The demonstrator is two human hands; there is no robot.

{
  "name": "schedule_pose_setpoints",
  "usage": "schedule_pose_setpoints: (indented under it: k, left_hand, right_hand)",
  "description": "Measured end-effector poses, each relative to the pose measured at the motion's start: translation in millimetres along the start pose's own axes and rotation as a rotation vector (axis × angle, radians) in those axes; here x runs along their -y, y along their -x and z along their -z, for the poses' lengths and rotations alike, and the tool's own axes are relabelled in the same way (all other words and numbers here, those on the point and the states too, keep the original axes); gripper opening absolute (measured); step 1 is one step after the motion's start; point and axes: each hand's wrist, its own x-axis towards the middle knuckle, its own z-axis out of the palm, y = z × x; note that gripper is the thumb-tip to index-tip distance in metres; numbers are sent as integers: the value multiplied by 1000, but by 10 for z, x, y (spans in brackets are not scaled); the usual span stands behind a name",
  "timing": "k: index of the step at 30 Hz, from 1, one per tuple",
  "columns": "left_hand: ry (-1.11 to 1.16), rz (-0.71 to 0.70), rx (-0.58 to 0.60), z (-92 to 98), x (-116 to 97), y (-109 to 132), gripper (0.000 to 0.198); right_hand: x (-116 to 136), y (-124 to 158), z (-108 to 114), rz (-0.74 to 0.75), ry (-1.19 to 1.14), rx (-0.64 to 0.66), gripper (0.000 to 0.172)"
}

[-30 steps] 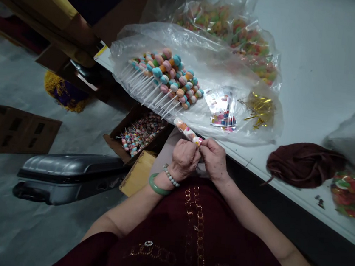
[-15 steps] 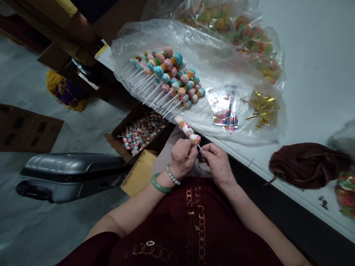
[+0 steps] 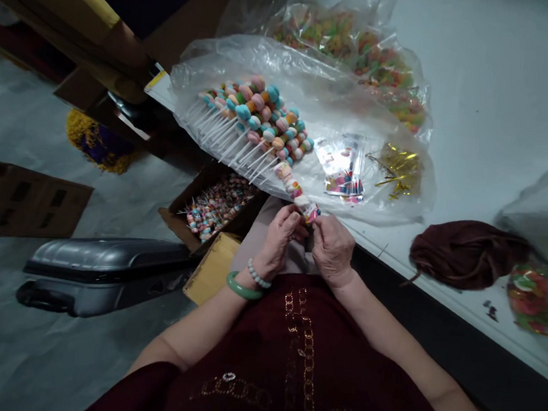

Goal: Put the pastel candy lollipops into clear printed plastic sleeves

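A wrapped candy skewer [image 3: 296,187] points up and to the left from between my hands, above the table's front edge. My right hand [image 3: 332,248] pinches its lower end. My left hand [image 3: 280,234], with a green bangle and a bead bracelet at the wrist, touches the same end from the left with curled fingers. Just beyond lies a pile of pastel candy skewers [image 3: 256,121] with white sticks, on clear plastic sheeting [image 3: 317,85]. Small printed wrapper bags [image 3: 344,171] and gold twist ties [image 3: 400,167] lie to its right.
Bags of coloured candy [image 3: 365,51] lie at the back of the white table [image 3: 506,80]. A dark cloth [image 3: 467,250] and another candy bag [image 3: 543,302] sit at the right. On the floor: a cardboard box of wrapped skewers [image 3: 214,206], a grey suitcase [image 3: 103,272], another box [image 3: 17,199].
The skewer in my hands has shifted up and to the right, and now tilts more steeply. My right hand has closed in on its lower end again.
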Motion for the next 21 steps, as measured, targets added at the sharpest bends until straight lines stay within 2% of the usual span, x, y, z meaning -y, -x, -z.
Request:
schedule_pose_setpoints:
  k: [2, 4, 7, 10, 12, 14, 17, 19, 21]
  left_hand:
    - [141, 120, 17, -11, -42, -56, 38]
    - [241, 196, -1, -2, -68, -99, 33]
    - [297, 229, 1, 36, -97, -110, 28]
    - [268, 239, 99, 79, -141, -89, 33]
    - [257, 258, 166, 103, -170, -93, 35]
    - [278, 299, 192, 115, -177, -118, 35]
    - [285, 319, 111, 79, -117, -144, 32]
    - [255, 264, 25, 11, -42, -124, 30]
    - [230, 194, -25, -69, 29, -80, 28]
  right_hand:
    - [34, 19, 2, 41, 21, 57, 26]
    - [59, 29, 4, 6, -85, 126, 24]
    - [55, 8, 15, -274, -441, 216, 20]
    - [37, -53, 27, -603, -832, 347, 22]
    - [44, -92, 21, -664, -961, 394, 21]
    - [64, -108, -1, -631, -968, 383, 20]
    - [84, -77, -59, -615, -915, 340, 17]
    - [75, -30, -93, -626, -836, 266, 13]
    - [51, 14, -107, -578, -712, 167, 23]
